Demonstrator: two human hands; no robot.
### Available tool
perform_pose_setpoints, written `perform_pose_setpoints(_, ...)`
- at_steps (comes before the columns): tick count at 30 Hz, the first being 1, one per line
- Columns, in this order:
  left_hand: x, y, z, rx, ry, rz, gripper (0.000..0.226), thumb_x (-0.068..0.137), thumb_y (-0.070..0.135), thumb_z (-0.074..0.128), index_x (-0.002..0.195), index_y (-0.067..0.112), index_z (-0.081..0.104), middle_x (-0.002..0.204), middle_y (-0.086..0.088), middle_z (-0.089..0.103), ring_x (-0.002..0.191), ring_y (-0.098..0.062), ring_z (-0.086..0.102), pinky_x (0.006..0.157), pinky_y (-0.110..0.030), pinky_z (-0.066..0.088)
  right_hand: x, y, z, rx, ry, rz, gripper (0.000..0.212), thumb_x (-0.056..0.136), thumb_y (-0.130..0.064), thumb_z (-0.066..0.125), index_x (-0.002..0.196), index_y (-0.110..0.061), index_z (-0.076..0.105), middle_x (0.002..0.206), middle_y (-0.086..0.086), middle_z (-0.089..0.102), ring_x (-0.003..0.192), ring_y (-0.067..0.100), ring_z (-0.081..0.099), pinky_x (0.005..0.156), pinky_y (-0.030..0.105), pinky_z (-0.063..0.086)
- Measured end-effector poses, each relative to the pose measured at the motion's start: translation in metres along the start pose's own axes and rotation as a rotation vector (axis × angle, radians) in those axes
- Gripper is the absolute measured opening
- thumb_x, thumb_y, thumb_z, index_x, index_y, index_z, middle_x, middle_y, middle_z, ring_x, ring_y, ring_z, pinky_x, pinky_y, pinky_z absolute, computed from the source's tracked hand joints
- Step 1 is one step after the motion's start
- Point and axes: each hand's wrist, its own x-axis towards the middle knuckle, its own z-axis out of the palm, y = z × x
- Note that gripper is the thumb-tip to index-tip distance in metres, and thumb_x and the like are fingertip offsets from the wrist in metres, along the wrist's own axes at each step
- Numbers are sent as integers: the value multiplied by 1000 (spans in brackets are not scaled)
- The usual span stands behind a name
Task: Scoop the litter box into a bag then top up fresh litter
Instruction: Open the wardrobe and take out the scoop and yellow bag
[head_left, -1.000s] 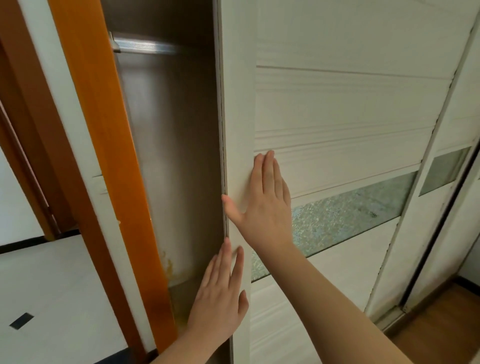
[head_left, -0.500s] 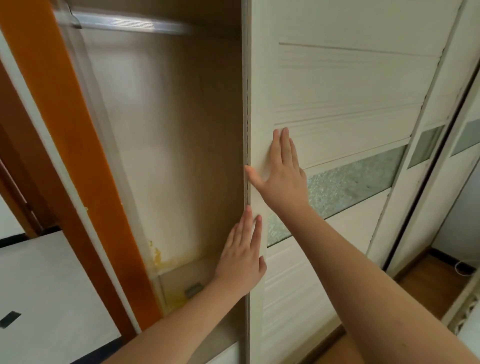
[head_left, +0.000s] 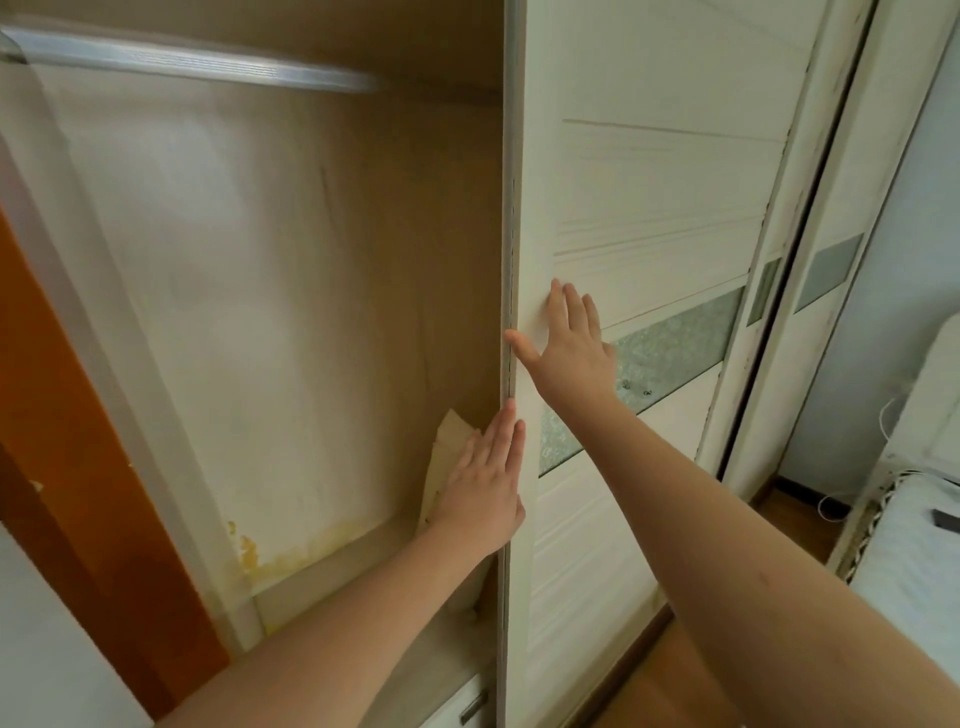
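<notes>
A white sliding wardrobe door (head_left: 649, 208) with a frosted glass strip stands in front of me. My right hand (head_left: 569, 348) presses flat on the door's face, thumb at its left edge. Lower down, my left hand (head_left: 485, 486) lies with straight fingers against that same edge. The wardrobe's inside (head_left: 291, 291) is open to the left, with a bare back panel and a metal rail (head_left: 197, 60) on top. A tan paper or cardboard thing (head_left: 447, 441) shows behind my left hand. No litter box, scoop, bag or litter is in view.
An orange wooden door frame (head_left: 67, 441) runs down the left side. A shelf and a drawer with a handle (head_left: 472, 706) sit at the wardrobe's bottom. A second sliding door (head_left: 831, 260) is to the right, with a white appliance (head_left: 930, 415), cables and wooden floor beyond.
The sliding door has moved to the right under both hands, and the opening is much wider. A tan paper or cardboard thing and the drawer have come into view.
</notes>
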Motion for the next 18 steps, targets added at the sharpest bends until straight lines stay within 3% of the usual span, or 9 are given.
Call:
perform_pose_setpoints(3,9,-6,-6,70,-28,84,80,100,42,31,151,7,-19,156,-11,-33,148,-26,-18,117,-45,-16,7,11,0,1,-26,58,82,89,-72,25,153,-28,-1,162,-2,4,149,20,0,110,54,25)
perform_pose_setpoints(7,4,-18,-9,58,-75,125,76,100,38,31,152,8,-15,158,-9,-26,149,-22,-17,122,-45,-6,15,28,-1,-53,-39,116,81,88,-74,23,152,-31,1,162,2,7,149,23,2,110,55,24)
perform_pose_setpoints(18,-13,-23,-23,34,-78,94,70,101,41,30,155,15,-5,164,-5,-5,151,-22,-7,122,-47,5,36,49,-15,-293,-159,242,72,93,-68,14,153,-29,5,159,7,15,147,30,10,113,59,13)
